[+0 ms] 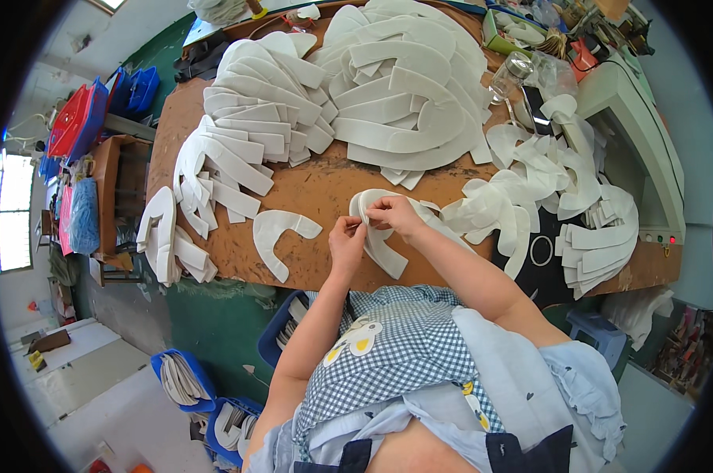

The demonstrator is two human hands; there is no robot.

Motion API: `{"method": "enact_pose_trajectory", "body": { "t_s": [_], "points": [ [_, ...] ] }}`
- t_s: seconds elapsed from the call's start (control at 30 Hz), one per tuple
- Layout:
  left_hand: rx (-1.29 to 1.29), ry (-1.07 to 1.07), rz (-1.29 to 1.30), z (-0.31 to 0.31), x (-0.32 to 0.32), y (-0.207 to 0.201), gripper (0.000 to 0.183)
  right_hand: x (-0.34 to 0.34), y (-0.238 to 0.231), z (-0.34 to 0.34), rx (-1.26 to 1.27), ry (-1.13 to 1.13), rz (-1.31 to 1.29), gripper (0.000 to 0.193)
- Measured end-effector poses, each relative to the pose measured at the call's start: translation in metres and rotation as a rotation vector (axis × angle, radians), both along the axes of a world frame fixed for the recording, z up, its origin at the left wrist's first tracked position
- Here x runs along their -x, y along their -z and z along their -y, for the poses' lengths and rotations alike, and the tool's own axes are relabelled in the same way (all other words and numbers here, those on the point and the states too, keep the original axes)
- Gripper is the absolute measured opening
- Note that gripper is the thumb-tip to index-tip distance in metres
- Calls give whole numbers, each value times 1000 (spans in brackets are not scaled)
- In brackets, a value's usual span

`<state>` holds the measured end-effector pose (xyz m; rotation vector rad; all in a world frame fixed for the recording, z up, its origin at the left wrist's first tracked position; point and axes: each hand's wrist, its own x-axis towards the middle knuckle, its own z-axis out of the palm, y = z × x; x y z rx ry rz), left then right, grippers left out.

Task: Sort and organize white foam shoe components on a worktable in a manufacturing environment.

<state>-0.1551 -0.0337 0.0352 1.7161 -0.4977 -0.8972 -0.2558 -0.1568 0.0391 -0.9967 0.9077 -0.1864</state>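
At the front of the brown worktable (325, 177), both hands work on a curved white U-shaped pad (386, 258). My left hand (347, 243) pinches its left edge between thumb and fingers. Close beside it, my right hand (396, 216) is closed on the pad's upper edge, fingertips nearly meeting the left ones. What lies right between the fingertips is too small to tell. A single U-shaped piece (271, 239) rests flat to the left. Thin white curved pieces (490, 206) lie loosely just right of my right forearm.
A fanned row of white pads (270, 102) and a big heap (419, 87) fill the table's far side. At right are another stack (601, 244), a glass jar (517, 69), a phone (536, 109) and a pale machine (628, 110). Blue bins (185, 382) stand on the floor.
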Motion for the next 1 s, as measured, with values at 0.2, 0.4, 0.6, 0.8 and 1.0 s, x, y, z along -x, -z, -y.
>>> {"method": "enact_pose_trajectory", "body": {
  "t_s": [0.2,0.4,0.6,0.8,1.0],
  "points": [
    [63,-60,-100,6,6,-10,28,8,10,2,-133,-42,34,14],
    [-13,-105,-333,2,-3,0,25,13,11,0,-185,-57,21,12],
    [-65,-190,88,-23,-48,43,17,72,-22,28,-265,143,221,20],
    [-93,-176,198,-44,-79,47,20,195,14,127,-298,808,549,18],
    [-377,4,579,-35,-53,25,45,217,-10,149,122,1159,-104,19]
  ]
}}
